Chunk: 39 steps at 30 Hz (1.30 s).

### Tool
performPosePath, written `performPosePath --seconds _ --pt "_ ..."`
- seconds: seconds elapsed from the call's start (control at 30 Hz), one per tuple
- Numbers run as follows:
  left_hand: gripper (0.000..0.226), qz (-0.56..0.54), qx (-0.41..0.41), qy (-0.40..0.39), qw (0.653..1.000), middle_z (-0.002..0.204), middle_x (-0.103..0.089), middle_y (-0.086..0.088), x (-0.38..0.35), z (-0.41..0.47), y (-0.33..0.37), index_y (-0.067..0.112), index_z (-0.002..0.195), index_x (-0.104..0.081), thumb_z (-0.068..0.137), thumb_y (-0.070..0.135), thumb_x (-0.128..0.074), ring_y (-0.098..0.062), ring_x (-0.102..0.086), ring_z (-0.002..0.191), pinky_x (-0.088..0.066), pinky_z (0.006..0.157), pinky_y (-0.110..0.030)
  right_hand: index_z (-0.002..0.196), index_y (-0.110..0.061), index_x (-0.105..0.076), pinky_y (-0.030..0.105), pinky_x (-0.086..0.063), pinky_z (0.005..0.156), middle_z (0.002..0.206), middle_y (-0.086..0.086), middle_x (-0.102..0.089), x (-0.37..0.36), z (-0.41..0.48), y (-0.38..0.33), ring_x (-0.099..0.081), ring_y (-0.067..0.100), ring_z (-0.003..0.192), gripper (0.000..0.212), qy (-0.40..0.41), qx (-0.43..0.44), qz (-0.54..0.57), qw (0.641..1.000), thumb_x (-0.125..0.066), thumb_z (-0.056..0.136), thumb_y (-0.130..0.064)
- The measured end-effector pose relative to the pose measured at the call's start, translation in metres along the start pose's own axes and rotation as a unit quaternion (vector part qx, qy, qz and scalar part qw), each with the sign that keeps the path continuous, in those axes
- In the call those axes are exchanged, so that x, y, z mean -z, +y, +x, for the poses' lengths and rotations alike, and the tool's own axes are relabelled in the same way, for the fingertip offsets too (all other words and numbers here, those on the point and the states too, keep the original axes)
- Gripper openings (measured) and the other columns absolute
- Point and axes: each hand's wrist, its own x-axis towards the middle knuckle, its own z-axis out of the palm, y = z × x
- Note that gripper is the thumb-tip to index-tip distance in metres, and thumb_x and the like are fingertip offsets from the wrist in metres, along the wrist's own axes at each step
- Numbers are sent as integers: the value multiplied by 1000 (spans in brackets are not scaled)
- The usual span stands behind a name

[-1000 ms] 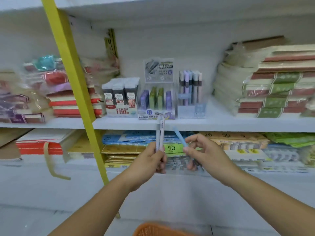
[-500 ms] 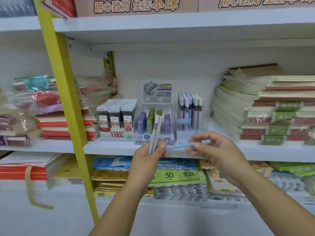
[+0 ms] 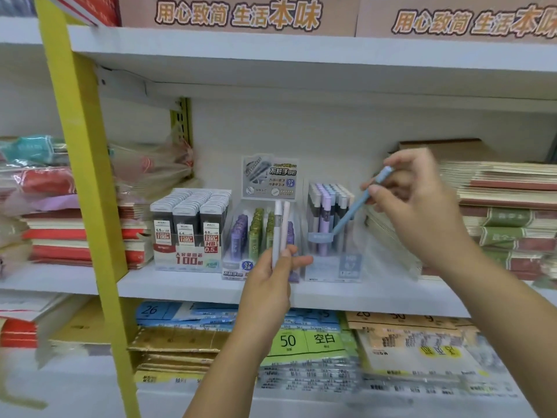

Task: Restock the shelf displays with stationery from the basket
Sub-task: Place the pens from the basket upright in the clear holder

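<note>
Right fingers (image 3: pixel 380 190): we see them pinching a blue pen (image 3: pixel 354 208) near its cap; the pen slants down-left, its lower tip over the clear pen display (image 3: pixel 330 245).
Left fingers (image 3: pixel 297 262): curled round two pale pens (image 3: pixel 280 227), held upright at frame centre.
Right hand (image 3: pixel 422 206): raised at centre right, before stacked notebooks (image 3: pixel 506 227).
Left hand (image 3: pixel 268 282): in front of the middle display (image 3: pixel 241 236) of purple and green packs.
Shelf (image 3: pixel 180 285): white, with a lead-refill box (image 3: pixel 190 230) at centre left.
</note>
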Motion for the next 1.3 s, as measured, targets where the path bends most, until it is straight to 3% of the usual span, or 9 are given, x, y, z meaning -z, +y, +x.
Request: performPosePath --seconds 0.13,0.37,0.57,0.67,0.9,1.0,1.1,1.2,1.3 --pt "22 -14 7 -7 1000 105 -75 18 -4 3 -3 34 114 -60 104 42 -42 -2 -36 41 -34 42 -16 92 -44 -48 46 -55 80 86 -3 -70 -18 0 13 -68 17 83 35 -60 -27 -40 997 -66 89 -13" --pt "22 -20 10 -5 1000 104 -75 17 -7 3 -5 32 114 -60 104 40 -42 -6 -29 41 -34 41 -17 95 -45 -50 40 -58 74 76 -4 -69 -24 4 23 -68 10 73 33 -53 -23 -51 997 -69 87 -19" --pt "22 -25 8 -6 1000 104 -75 16 -7 3 -5 31 114 -60 104 39 -43 -6 -28 40 -33 40 -18 104 -35 -54 14 -46 65 76 -8 -66 -29 10 31 -61 3 73 27 -49 -8 -94 994 -70 86 -23" --pt "21 -26 6 -10 1000 104 -75 16 -7 1 -4 31 112 -61 104 39 -43 -6 -30 42 -34 42 -17 108 -27 -62 28 -38 65 82 -10 -51 -33 9 36 -51 14 82 25 -12 45 -202 978 -71 84 -26" --pt "22 -16 -10 -49 999 107 -75 16 -2 -2 -2 33 111 -63 104 39 -43 -4 -40 45 -44 49 -20 126 -30 -60 31 -35 73 96 -3 -36 -48 -5 42 -31 14 93 38 -5 36 -313 949 -65 88 -29" --pt "23 -7 -21 -77 997 105 -76 10 1 -5 -1 39 109 -64 104 40 -42 -4 -41 46 -43 49 -19 131 -28 -55 23 -33 81 104 -4 -41 -53 -26 38 -38 12 98 39 39 42 -245 968 -58 93 -26" --pt "23 7 -34 -106 994 98 -76 4 1 -7 -2 46 107 -65 104 42 -42 -6 -36 46 -36 46 -17 124 -32 -61 9 -39 75 100 -9 -59 -62 -41 28 -53 3 87 31 -5 -35 -6 999 -58 93 -30" --pt "24 0 -34 -130 991 90 -74 1 0 -7 -5 45 109 -66 104 40 -43 -7 -33 46 -33 44 -16 116 -32 -65 16 -51 76 93 -3 -72 -64 -39 18 -65 6 81 30 -61 -128 195 970 -67 88 -20" --pt "24 -1 -32 -130 991 86 -73 3 1 -7 -7 45 109 -67 103 40 -44 -7 -33 47 -31 44 -17 107 -22 -67 21 -53 66 83 4 -74 -61 -36 14 -67 11 72 23 -69 -150 251 954 -67 87 -11"
